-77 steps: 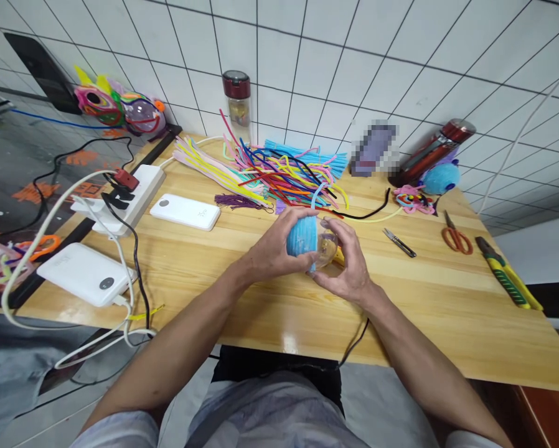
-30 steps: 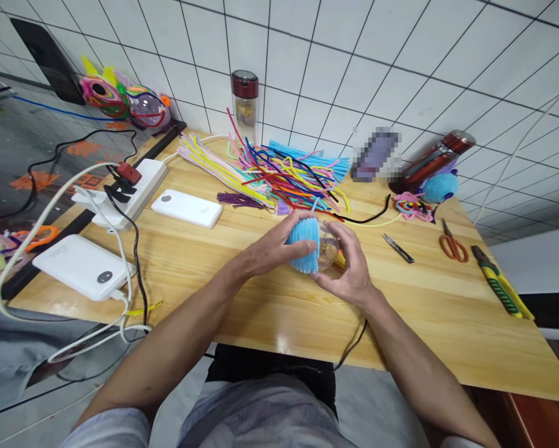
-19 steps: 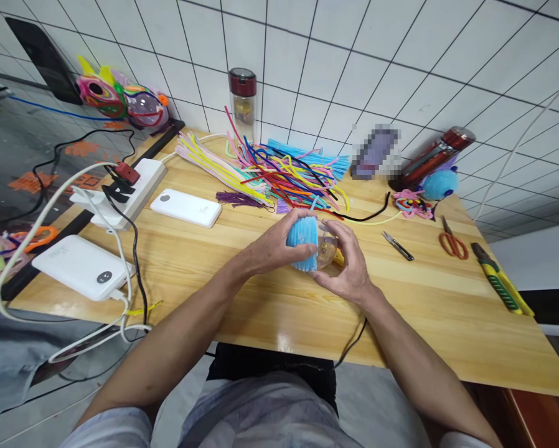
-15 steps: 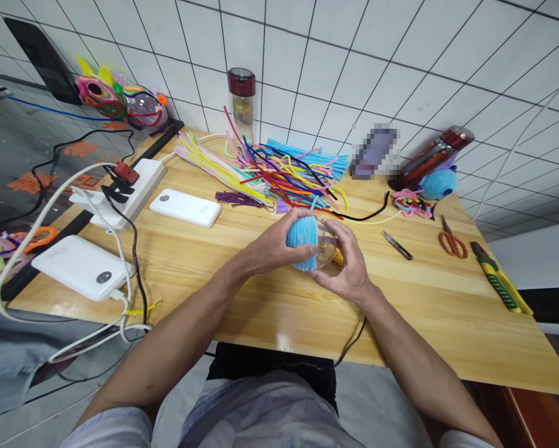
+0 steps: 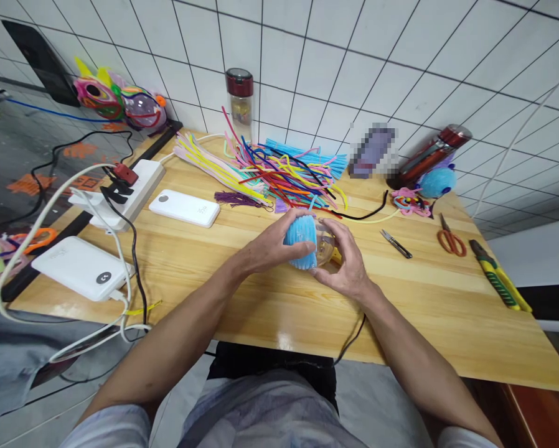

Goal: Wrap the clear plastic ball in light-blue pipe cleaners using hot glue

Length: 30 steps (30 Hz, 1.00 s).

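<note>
A clear plastic ball (image 5: 325,246), its left half wrapped in rows of light blue pipe cleaner (image 5: 300,234), is held between my two hands just above the table. My left hand (image 5: 279,244) grips the blue wrapped side, thumb across the front. Around the bare clear side curves my right hand (image 5: 349,264), thumb low and fingers over the top. A short blue end sticks up from the ball's top. Something yellow (image 5: 336,256) shows partly behind the ball, mostly hidden by my right hand.
Behind lies a pile of coloured pipe cleaners (image 5: 289,174). Thread snips (image 5: 396,243), scissors (image 5: 451,239) and pliers (image 5: 498,277) lie to the right. A white power bank (image 5: 185,208), a larger one (image 5: 81,267) and a power strip (image 5: 142,186) with cables occupy the left. A red flask (image 5: 431,155) leans by the wall.
My hands keep the same hold on the ball. The whole view has shifted very slightly; nothing else has visibly moved.
</note>
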### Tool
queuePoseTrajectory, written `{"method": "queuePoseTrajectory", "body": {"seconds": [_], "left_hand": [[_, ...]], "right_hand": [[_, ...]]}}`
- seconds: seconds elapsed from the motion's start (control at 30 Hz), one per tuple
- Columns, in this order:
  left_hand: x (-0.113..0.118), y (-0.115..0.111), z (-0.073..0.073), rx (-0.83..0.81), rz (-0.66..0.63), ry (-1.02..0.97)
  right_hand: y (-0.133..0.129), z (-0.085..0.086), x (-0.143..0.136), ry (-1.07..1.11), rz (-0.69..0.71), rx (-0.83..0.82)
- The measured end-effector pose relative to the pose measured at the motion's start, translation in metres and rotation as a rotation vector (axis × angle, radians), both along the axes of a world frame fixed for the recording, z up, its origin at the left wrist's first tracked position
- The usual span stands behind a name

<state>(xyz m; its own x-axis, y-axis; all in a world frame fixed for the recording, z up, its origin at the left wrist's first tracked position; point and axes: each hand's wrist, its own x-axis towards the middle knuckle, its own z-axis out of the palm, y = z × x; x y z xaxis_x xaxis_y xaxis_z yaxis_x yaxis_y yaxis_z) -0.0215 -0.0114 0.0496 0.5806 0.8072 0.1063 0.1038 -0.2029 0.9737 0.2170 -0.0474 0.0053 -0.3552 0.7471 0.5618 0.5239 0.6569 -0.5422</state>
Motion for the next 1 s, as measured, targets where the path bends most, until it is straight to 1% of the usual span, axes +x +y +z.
{"method": "queuePoseTrajectory", "body": {"seconds": [0.4,0.5,0.67,0.83,1.0], "left_hand": [[0.008,0.002,-0.006,-0.008,0.071,0.059],[0.004,0.003,-0.006,-0.03,0.047,0.055],[-0.003,0.005,-0.009,-0.06,-0.05,-0.046],[-0.003,0.007,-0.011,-0.044,-0.04,-0.046],[-0.003,0.007,-0.01,-0.036,-0.04,-0.05]], "right_hand": [[0.001,-0.002,-0.001,-0.02,0.009,-0.015],[0.001,-0.002,-0.001,-0.002,0.017,-0.017],[0.0,0.0,0.0,0.008,0.007,-0.044],[0.0,0.002,0.0,0.011,0.003,-0.048],[-0.001,0.003,-0.001,-0.013,-0.006,-0.061]]}}
